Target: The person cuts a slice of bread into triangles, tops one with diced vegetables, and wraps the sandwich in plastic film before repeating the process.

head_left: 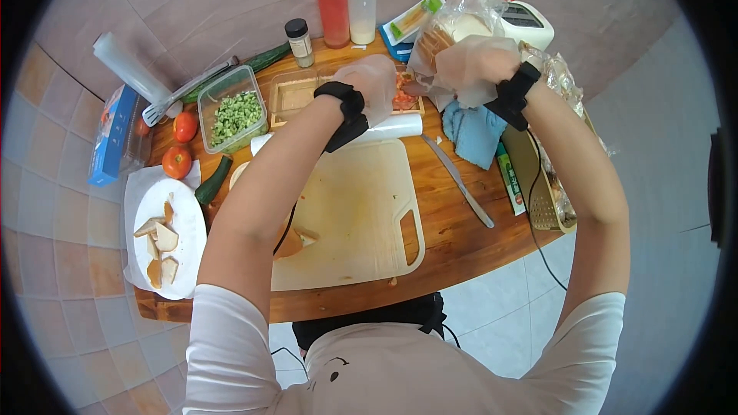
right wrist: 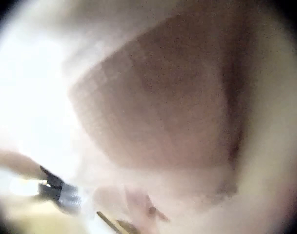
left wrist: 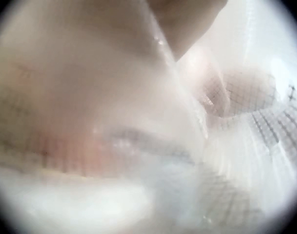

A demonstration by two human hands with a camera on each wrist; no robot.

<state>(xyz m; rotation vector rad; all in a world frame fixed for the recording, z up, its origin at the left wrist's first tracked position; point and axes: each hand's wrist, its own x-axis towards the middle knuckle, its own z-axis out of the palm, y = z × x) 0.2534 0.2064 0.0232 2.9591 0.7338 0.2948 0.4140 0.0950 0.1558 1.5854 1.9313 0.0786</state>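
Observation:
Both hands wear loose, clear plastic gloves. In the head view my left hand (head_left: 369,86) is over the right part of a wooden divided tray (head_left: 286,100), next to chopped tomato (head_left: 405,96). My right hand (head_left: 475,69) is in front of a clear bag of sliced bread (head_left: 463,24), above a blue cloth (head_left: 473,134). The fingers of both hands are blurred by the gloves, and I cannot tell whether they grip anything. Cloudy glove plastic (left wrist: 153,112) fills most of the left wrist view, while the right wrist view shows a blurred gloved palm (right wrist: 163,92).
A white cutting board (head_left: 354,207) lies in front, bread partly behind the left forearm. A knife (head_left: 459,180) lies to its right. Leftward are a plate of bread pieces (head_left: 196,223), tomatoes (head_left: 177,162) and a container of chopped cucumber (head_left: 257,127). Squeeze bottles (head_left: 333,11) stand behind.

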